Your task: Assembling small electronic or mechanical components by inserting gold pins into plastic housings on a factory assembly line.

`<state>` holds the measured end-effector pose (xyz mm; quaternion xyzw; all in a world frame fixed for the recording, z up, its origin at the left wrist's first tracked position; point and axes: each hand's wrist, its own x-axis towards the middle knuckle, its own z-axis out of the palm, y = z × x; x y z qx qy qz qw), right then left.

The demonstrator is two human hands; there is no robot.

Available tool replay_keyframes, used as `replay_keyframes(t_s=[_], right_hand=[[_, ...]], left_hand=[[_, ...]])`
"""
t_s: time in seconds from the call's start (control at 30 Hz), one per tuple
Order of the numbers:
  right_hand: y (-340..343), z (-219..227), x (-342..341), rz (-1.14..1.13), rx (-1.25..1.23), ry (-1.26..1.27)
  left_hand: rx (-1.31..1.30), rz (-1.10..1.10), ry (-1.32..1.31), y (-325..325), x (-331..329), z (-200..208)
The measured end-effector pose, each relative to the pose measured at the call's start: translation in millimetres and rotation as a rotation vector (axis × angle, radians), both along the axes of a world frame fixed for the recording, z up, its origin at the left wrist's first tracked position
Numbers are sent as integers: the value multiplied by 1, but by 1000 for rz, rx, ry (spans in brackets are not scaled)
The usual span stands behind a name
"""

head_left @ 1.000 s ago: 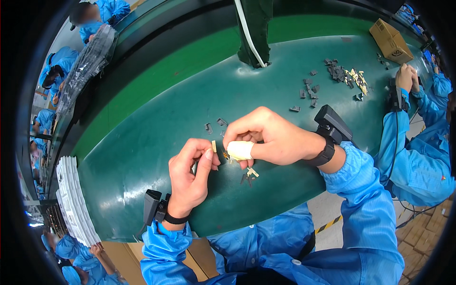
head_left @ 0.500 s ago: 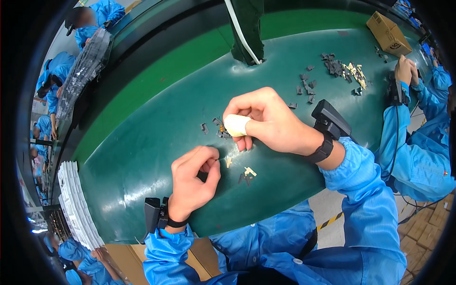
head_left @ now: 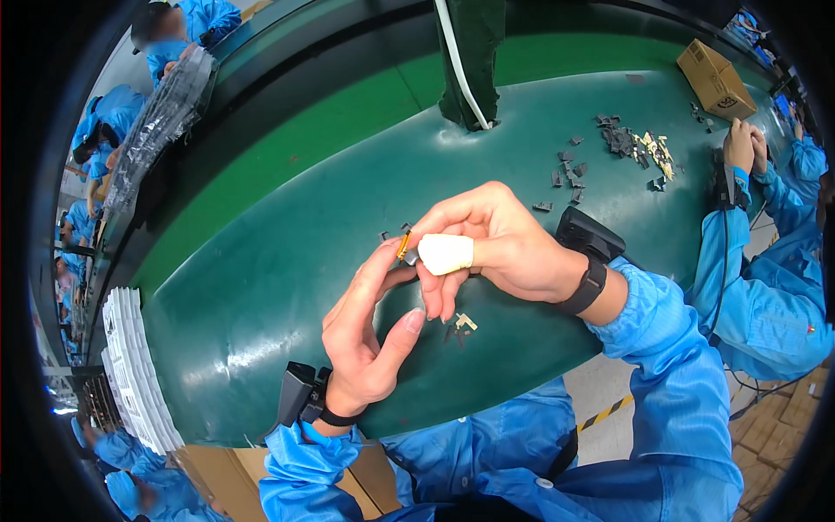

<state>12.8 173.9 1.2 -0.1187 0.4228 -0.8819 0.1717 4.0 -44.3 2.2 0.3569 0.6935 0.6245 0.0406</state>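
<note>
My left hand (head_left: 365, 335) and my right hand (head_left: 491, 244) meet above the dark green table (head_left: 261, 296). Between their fingertips they pinch one small part (head_left: 404, 246), yellow-orange with a dark end. My right hand's index finger wears a white finger cot (head_left: 445, 253). Both wrists carry black strapped devices, and both sleeves are blue. On the table just under my right hand lie a small beige piece and dark bits (head_left: 461, 324).
A pile of small dark and beige parts (head_left: 622, 148) lies at the far right of the table, beside a cardboard box (head_left: 715, 80). A neighbour's hands in blue sleeves (head_left: 741, 148) work at the right. White stacked trays (head_left: 130, 374) sit at the left edge. A green post (head_left: 474, 61) with a white cable rises at the back.
My hands have come together and risen from the table. The left hand opened from a loose fist, and its fingertips now meet the right hand's on the small part.
</note>
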Motion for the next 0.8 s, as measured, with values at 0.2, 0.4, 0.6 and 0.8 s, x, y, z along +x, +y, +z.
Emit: replay_keyframes(t_s=[0.2, 0.4, 0.6, 0.8], right_hand=[[1, 2, 0, -22, 11, -16], [-1, 2, 2, -77, 43, 5], [-4, 3, 3, -108, 39, -10], [-5, 3, 5, -139, 53, -30]], left_hand=[[35, -40, 36, 3, -3, -2], [-84, -22, 172, 3, -2, 1], [-270, 27, 535, 9, -6, 7], [-422, 180, 861, 17, -4, 5]])
